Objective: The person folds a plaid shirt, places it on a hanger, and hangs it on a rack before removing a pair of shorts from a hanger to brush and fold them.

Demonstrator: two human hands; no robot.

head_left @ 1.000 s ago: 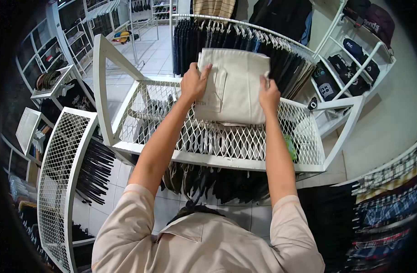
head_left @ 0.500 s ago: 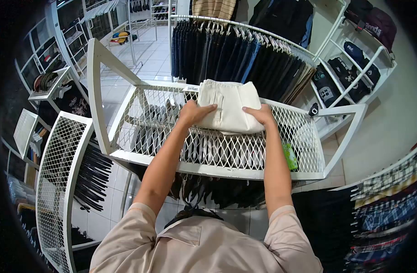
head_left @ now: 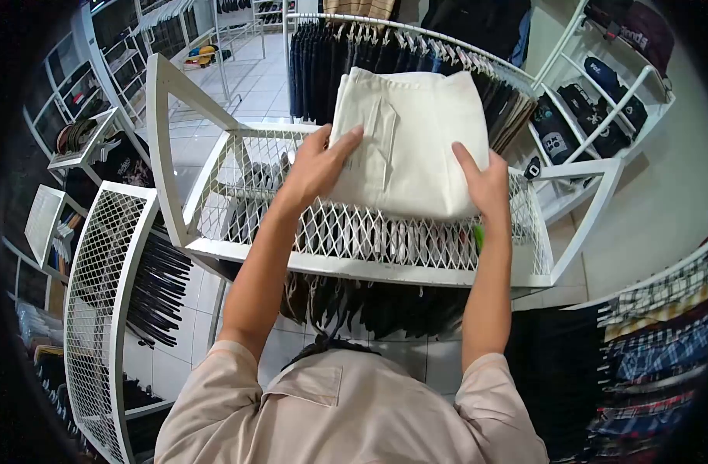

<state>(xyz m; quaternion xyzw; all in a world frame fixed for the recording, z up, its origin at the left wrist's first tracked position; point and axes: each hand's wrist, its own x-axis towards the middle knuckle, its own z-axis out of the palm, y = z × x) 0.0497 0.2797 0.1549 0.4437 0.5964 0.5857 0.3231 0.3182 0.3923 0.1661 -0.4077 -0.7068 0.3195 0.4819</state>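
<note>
A folded pair of cream-coloured trousers [head_left: 420,139] is raised above the white mesh rack top [head_left: 354,267], its face tilted toward me. My left hand [head_left: 321,164] grips its left edge, thumb on the front and fingers behind. On the right edge, my right hand [head_left: 487,184] holds it the same way, thumb lying on the cloth. The fingers behind the fabric are mostly hidden. Through the mesh below, hanging garments [head_left: 369,238] show in a row.
Dark jeans [head_left: 315,73] hang on a curved rail behind the rack. A second mesh rack [head_left: 110,263] stands at left, with black hangers [head_left: 157,290] beside it. Caps and bags sit on white shelves [head_left: 593,116] at right. Plaid shirts [head_left: 663,348] hang at lower right.
Both hands have lifted the folded trousers off the mesh and closer to me, so they look larger. My right hand has shifted to the right.
</note>
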